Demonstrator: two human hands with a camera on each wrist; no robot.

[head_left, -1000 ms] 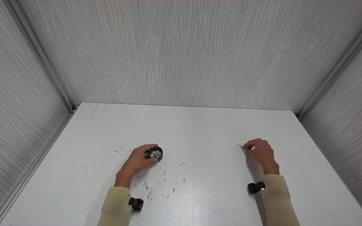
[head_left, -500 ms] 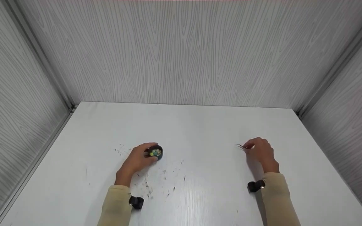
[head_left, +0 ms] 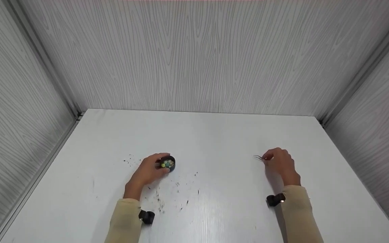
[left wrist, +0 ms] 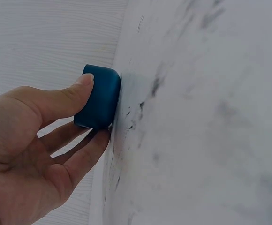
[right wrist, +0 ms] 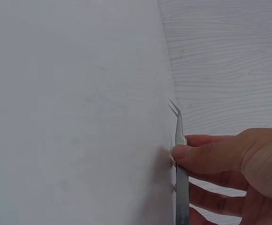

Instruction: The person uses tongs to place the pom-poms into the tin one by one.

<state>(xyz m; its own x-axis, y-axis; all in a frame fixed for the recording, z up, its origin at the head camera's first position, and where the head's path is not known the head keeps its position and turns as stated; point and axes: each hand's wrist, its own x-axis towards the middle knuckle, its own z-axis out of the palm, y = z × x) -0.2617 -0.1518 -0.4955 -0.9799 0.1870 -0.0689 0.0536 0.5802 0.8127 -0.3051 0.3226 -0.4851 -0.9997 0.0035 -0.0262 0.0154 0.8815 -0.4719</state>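
My left hand (head_left: 150, 171) grips a small dark-blue round cup (left wrist: 101, 97) by its sides, thumb on one side and fingers on the other. Several small beads (head_left: 167, 164) in yellow, green, blue and pale tones show inside it in the head view. The cup stands upright at the white tabletop. Over on the right, my right hand (head_left: 280, 166) pinches a pair of metal tweezers (right wrist: 182, 173) between thumb and fingers. Their bent, pointed tips are slightly apart with nothing between them, pointing left in the head view. The cup and the tweezers are well apart.
Dark specks and smudges (head_left: 160, 202) mark the white table (head_left: 214, 141) around and in front of the left hand. Grey wood-grain panels (head_left: 194, 57) rise at the back and both sides. A small black camera (head_left: 146, 217) sits at each sleeve cuff.
Both hands hold nearly the same place and grip. The tweezer tips look slightly wider apart than one second ago.
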